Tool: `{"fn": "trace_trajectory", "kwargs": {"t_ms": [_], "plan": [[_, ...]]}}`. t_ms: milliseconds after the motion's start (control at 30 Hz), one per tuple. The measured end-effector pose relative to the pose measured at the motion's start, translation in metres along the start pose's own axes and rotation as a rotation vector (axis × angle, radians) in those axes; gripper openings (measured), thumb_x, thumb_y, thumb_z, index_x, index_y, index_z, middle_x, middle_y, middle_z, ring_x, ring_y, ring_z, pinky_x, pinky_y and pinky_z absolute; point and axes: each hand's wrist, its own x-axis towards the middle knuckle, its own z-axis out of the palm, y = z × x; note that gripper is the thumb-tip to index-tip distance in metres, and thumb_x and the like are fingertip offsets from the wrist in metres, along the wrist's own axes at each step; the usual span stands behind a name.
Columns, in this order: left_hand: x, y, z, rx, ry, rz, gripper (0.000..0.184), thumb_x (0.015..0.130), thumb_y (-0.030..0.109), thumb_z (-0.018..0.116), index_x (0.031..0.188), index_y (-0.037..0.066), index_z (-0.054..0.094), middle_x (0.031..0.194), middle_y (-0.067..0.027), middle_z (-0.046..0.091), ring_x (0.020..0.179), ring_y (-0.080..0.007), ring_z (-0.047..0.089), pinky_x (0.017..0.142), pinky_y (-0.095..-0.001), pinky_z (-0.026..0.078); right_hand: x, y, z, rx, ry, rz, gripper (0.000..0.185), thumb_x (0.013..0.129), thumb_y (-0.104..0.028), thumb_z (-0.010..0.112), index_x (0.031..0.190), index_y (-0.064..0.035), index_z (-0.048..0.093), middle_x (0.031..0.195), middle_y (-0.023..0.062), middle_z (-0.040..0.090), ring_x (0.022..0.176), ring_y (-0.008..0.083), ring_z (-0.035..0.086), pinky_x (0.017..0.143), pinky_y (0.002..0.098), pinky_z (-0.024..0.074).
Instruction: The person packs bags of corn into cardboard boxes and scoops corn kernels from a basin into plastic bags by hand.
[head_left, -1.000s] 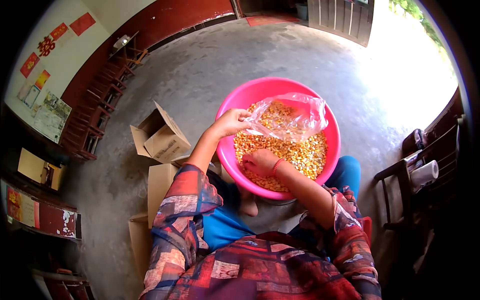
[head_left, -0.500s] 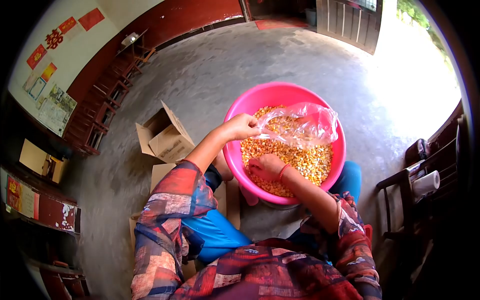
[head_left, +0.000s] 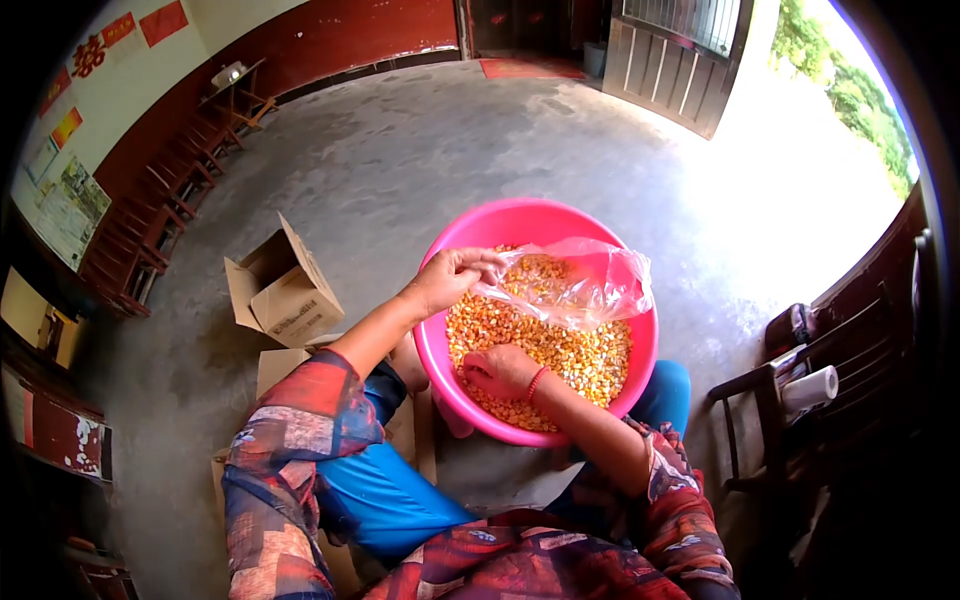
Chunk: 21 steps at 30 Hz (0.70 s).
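"Two bare hands show; what does the left hand (head_left: pixel 447 282) have?"

"It pinches the left end of a clear plastic bag (head_left: pixel 603 287) between thumb and fingers."

"Where is the bag?"

"Over the yellow corn kernels (head_left: pixel 590 358) in a round pink basin (head_left: pixel 540 208), reaching toward its right rim."

"And the right hand (head_left: pixel 503 372)?"

"Fingers curled closed, low among the kernels; I cannot tell whether it grasps any. A red bracelet (head_left: pixel 537 384) circles the wrist."

"What is around them?"

"An open cardboard box (head_left: pixel 296 302) on the left, and a white paper roll (head_left: pixel 812 389) on the right."
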Motion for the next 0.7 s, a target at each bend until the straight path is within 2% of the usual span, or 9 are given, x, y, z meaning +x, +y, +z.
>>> {"fn": "trace_trajectory", "kwargs": {"t_ms": [67, 100, 200, 333, 367, 400, 467, 567, 700], "plan": [[0.001, 0.008, -0.006, 0.278, -0.119, 0.085, 0.025, 0.079, 0.001, 0.052, 0.101, 0.004, 0.063, 0.081, -0.0044, 0.064, 0.079, -0.0113, 0.060, 0.074, -0.0252, 0.048, 0.001, -0.001, -0.001, 0.009, 0.005, 0.006, 0.019, 0.082, -0.026, 0.050, 0.077, -0.0085, 0.055, 0.070, 0.0179, 0.059, 0.066, 0.0375, 0.057, 0.060, 0.0472, 0.0454], [0.004, 0.011, -0.005, 0.141, -0.176, 0.020, 0.019, 0.077, 0.005, 0.057, 0.094, 0.004, 0.066, 0.081, -0.0044, 0.064, 0.078, -0.0113, 0.060, 0.074, -0.0260, 0.048, 0.001, -0.002, -0.001, 0.006, 0.003, -0.010, 0.016, 0.082, -0.026, 0.052, 0.083, -0.0109, 0.058, 0.069, 0.0171, 0.059, 0.065, 0.0363, 0.058, 0.059, 0.0459, 0.0453], [0.007, 0.015, 0.000, 0.203, -0.197, -0.081, 0.018, 0.079, 0.003, 0.056, 0.095, 0.001, 0.065, 0.083, -0.0053, 0.064, 0.077, -0.0138, 0.061, 0.072, -0.0272, 0.049, 0.001, -0.001, 0.001, -0.038, -0.019, 0.014, 0.016, 0.082, -0.025, 0.051, 0.083, -0.0108, 0.058, 0.069, 0.0171, 0.059, 0.066, 0.0362, 0.058, 0.059, 0.0455, 0.0455], [0.017, -0.016, 0.005, 0.360, -0.174, 0.043, 0.021, 0.076, 0.006, 0.062, 0.096, 0.002, 0.064, 0.084, -0.0079, 0.064, 0.077, -0.0157, 0.061, 0.070, -0.0293, 0.048, -0.002, -0.001, -0.002, 0.019, -0.042, 0.006, 0.016, 0.083, -0.025, 0.052, 0.081, -0.0102, 0.057, 0.069, 0.0170, 0.058, 0.066, 0.0362, 0.058, 0.058, 0.0451, 0.0450], [0.018, -0.021, 0.003, 0.441, -0.193, 0.033, 0.025, 0.075, 0.009, 0.063, 0.099, 0.004, 0.063, 0.088, -0.0118, 0.064, 0.081, -0.0212, 0.062, 0.073, -0.0314, 0.048, -0.002, -0.003, -0.003, 0.033, -0.028, -0.004, 0.017, 0.082, -0.026, 0.052, 0.080, -0.0094, 0.056, 0.070, 0.0168, 0.058, 0.065, 0.0362, 0.058, 0.058, 0.0451, 0.0447], [0.018, -0.026, 0.003, 0.435, -0.195, 0.031, 0.025, 0.075, 0.009, 0.063, 0.099, 0.004, 0.063, 0.088, -0.0118, 0.064, 0.081, -0.0212, 0.062, 0.073, -0.0314, 0.048, -0.002, -0.002, -0.001, 0.036, -0.032, 0.000, 0.017, 0.082, -0.026, 0.052, 0.080, -0.0094, 0.056, 0.070, 0.0168, 0.058, 0.065, 0.0362, 0.058, 0.058, 0.0451, 0.0447], [0.017, -0.030, 0.005, 0.616, -0.119, 0.074, 0.027, 0.075, 0.008, 0.060, 0.103, 0.005, 0.062, 0.093, -0.0162, 0.063, 0.086, -0.0282, 0.062, 0.076, -0.0345, 0.048, -0.004, 0.003, 0.001, 0.050, -0.028, 0.001, 0.022, 0.083, -0.029, 0.051, 0.079, -0.0085, 0.057, 0.069, 0.0194, 0.058, 0.066, 0.0388, 0.057, 0.060, 0.0481, 0.0442], [0.015, -0.024, -0.002, 0.689, -0.116, 0.172, 0.035, 0.073, 0.005, 0.053, 0.106, 0.007, 0.063, 0.090, -0.0186, 0.064, 0.084, -0.0319, 0.062, 0.075, -0.0376, 0.049, -0.002, -0.006, -0.005, 0.040, -0.072, 0.038, 0.021, 0.082, -0.029, 0.052, 0.080, -0.0081, 0.057, 0.070, 0.0192, 0.058, 0.065, 0.0385, 0.057, 0.059, 0.0480, 0.0444], [0.019, -0.027, 0.005, 0.642, -0.183, 0.180, 0.034, 0.073, 0.011, 0.058, 0.106, 0.008, 0.062, 0.094, -0.0198, 0.062, 0.084, -0.0344, 0.061, 0.074, -0.0397, 0.048, -0.006, -0.010, -0.012, 0.011, -0.068, 0.052, 0.021, 0.082, -0.028, 0.052, 0.080, -0.0080, 0.057, 0.070, 0.0188, 0.059, 0.064, 0.0378, 0.057, 0.058, 0.0475, 0.0448]]}}
